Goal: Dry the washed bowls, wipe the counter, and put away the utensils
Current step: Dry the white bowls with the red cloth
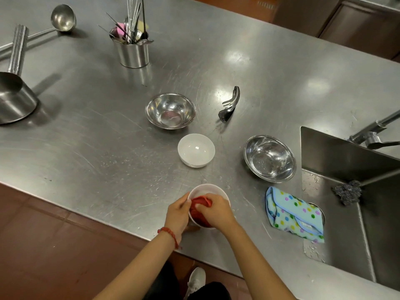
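My left hand (178, 215) grips the rim of a white bowl (205, 189) near the counter's front edge. My right hand (216, 210) holds a red cloth (200, 204) bunched inside that bowl. A second white bowl (196, 150) stands empty just beyond it. Two steel bowls sit upright on the steel counter (97, 148): one (171, 111) further back, the other (270, 158) to the right with water drops inside. A steel utensil holder (132, 53) full of utensils stands at the back. A metal serving fork (229, 104) lies right of the far steel bowl.
A dotted blue towel (294, 214) lies at the sink's edge. The sink (350, 191) at the right holds a steel scourer (348, 192), with the tap (374, 135) above it. A ladle (61, 19) and a handled pot (13, 94) lie at the back left.
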A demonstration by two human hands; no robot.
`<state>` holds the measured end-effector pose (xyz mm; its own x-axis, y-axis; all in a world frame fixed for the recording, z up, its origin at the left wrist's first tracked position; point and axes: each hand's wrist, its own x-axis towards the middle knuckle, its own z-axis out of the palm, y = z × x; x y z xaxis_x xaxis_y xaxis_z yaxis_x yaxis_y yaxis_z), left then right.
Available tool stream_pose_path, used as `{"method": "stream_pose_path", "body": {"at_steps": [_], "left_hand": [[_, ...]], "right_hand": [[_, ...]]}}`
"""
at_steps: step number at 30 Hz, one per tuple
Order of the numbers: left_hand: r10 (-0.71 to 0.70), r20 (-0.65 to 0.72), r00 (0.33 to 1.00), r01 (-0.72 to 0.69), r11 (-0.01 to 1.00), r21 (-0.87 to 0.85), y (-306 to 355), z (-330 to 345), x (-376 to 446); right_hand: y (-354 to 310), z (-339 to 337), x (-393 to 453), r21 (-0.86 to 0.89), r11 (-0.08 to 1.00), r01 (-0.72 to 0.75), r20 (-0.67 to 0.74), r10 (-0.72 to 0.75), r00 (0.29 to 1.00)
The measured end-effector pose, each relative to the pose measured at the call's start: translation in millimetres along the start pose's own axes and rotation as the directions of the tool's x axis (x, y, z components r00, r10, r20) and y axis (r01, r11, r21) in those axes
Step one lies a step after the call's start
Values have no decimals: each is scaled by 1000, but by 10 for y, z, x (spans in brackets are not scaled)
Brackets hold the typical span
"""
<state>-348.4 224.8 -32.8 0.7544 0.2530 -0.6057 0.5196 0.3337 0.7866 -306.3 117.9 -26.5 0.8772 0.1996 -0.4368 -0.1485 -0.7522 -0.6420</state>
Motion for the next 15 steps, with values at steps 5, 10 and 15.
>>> {"method": "stream_pose_path", "body": {"at_steps": [5, 10, 15], "left_hand": [[-96, 99, 990, 82, 987, 140, 167, -110, 165], [-137, 34, 990, 135, 990, 41, 110, -155, 134], [-67, 82, 994, 73, 995, -74, -120, -131, -31]], "right_hand": [[18, -157, 61, -103, 994, 48, 234, -22, 972], [29, -125, 80, 16, 1000, 25, 13, -25, 1000], [2, 6, 41, 105, 994, 23, -117, -11, 993]]}}
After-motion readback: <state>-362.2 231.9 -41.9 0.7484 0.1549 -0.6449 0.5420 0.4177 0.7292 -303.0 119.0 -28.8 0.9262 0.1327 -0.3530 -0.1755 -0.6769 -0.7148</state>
